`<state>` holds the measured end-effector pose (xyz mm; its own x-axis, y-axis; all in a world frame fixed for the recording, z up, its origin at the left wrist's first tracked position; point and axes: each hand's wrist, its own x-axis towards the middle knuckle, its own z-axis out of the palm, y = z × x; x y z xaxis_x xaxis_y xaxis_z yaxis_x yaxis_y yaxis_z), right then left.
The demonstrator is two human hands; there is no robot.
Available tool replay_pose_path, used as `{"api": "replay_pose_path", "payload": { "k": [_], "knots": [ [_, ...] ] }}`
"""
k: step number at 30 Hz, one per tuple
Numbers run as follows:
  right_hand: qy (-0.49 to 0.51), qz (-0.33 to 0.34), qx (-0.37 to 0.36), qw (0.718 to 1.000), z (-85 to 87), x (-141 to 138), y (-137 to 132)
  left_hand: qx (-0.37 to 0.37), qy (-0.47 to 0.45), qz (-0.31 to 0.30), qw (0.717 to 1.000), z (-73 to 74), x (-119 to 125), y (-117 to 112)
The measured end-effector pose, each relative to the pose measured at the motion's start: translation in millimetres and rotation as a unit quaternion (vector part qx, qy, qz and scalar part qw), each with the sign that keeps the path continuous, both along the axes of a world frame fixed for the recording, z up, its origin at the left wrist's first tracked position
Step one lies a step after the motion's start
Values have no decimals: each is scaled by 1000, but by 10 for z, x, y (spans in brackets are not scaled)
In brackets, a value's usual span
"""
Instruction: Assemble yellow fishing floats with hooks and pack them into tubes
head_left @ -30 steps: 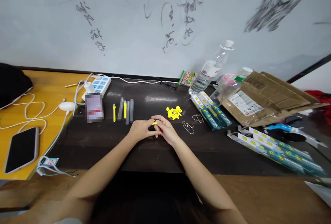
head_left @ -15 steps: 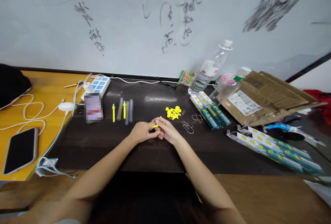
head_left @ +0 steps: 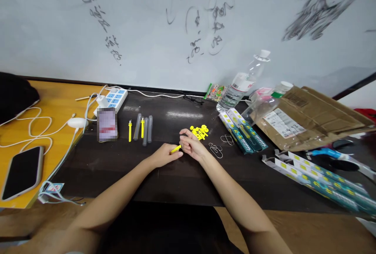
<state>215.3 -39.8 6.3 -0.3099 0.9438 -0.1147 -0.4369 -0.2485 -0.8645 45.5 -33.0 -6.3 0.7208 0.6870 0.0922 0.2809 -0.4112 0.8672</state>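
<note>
My left hand (head_left: 163,156) is closed around a slim yellow plastic stick (head_left: 176,149) that points up and to the right. Close against the stick's far end is my right hand (head_left: 192,147), thumb and fingers curled in. A thin shiny bit shows there, too small to name. Beyond my right hand lies a heap of small yellow plastic parts (head_left: 200,132). To the left, two yellow sticks with metal tips, one of them here (head_left: 130,130), lie among several clear grey tubes (head_left: 150,128).
Bent metal wires (head_left: 216,150) lie right of my hands, near green-and-white boxes (head_left: 236,132). Behind them stand a water bottle (head_left: 239,85) and a brown parcel (head_left: 296,117). At left are a power strip (head_left: 116,99), cables and a black-screened phone (head_left: 23,172).
My hands have parted slightly, and more of the yellow stick shows. My right hand's fingers have lifted and loosened a little. The whole view has shifted slightly.
</note>
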Motion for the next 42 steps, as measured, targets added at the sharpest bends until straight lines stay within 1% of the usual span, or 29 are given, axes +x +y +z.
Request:
{"api": "replay_pose_path", "payload": {
  "k": [2, 4, 6, 7, 8, 10, 12, 13, 15, 17, 18, 20, 23, 25, 27, 30, 32, 34, 35, 36, 37, 38, 39, 40, 41, 42],
  "knots": [
    [-1, -42, 5, 999, -61, 34, 27, 27, 11, 21, 999, 44, -26, 28],
    [-30, -76, 31, 996, -104, 104, 53, 27, 19, 50, 998, 83, -58, 56],
    [-102, -98, 69, 988, -123, 185, 72, -29, 26, 64, 997, 104, -89, 81],
    [-153, -106, 89, 979, -124, 219, 75, -63, 26, 65, 996, 109, -103, 91],
    [-209, -118, 112, 964, -120, 243, 71, -93, 25, 61, 994, 110, -116, 100],
    [-309, -146, 176, 923, -100, 252, 44, -121, 22, 48, 991, 110, -135, 110],
    [-366, -154, 253, 882, -74, 217, -2, -123, 22, 37, 991, 107, -143, 113],
    [-380, -145, 287, 867, -62, 191, -28, -123, 21, 34, 992, 105, -144, 114],
    [-402, -112, 331, 846, -50, 138, -74, -135, 8, 35, 990, 99, -139, 117],
    [-418, -91, 341, 837, -55, 104, -98, -171, -24, 52, 984, 98, -131, 131],
    [-418, -89, 331, 841, -63, 96, -100, -196, -46, 68, 977, 102, -129, 142],
    [-390, -95, 289, 869, -84, 95, -84, -246, -102, 107, 958, 120, -134, 174],
    [-296, -147, 187, 925, -111, 117, -34, -296, -190, 160, 922, 159, -152, 226],
    [-223, -189, 125, 948, -116, 129, -8, -295, -234, 181, 909, 170, -158, 246],
    [-158, -208, 81, 962, -114, 125, -2, -269, -254, 190, 909, 161, -145, 244],
    [-97, -204, 51, 973, -123, 65, -28, -230, -256, 205, 916, 124, -99, 215],
    [-102, -186, 54, 976, -150, -5, -57, -219, -256, 221, 915, 99, -74, 202],
    [-151, -150, 80, 974, -187, -70, -84, -215, -270, 238, 908, 81, -71, 208],
    [-192, -132, 103, 967, -203, -90, -92, -213, -282, 245, 903, 75, -76, 215],
    [-242, -124, 132, 953, -213, -96, -94, -212, -296, 251, 897, 72, -85, 223],
    [-299, -128, 167, 931, -213, -86, -86, -212, -307, 251, 893, 70, -95, 231],
    [-359, -146, 204, 899, -203, -58, -64, -213, -315, 245, 892, 71, -103, 235],
    [-418, -173, 241, 858, -180, -12, -26, -217, -319, 234, 893, 72, -108, 235],
    [-474, -204, 272, 812, -147, 49, 31, -223, -318, 219, 895, 74, -108, 232],
    [-527, -225, 295, 764, -105, 121, 107, -231, -314, 204, 898, 74, -103, 226],
    [-575, -233, 310, 720, -57, 200, 202, -241, -308, 190, 900, 73, -94, 217]
  ]
}}
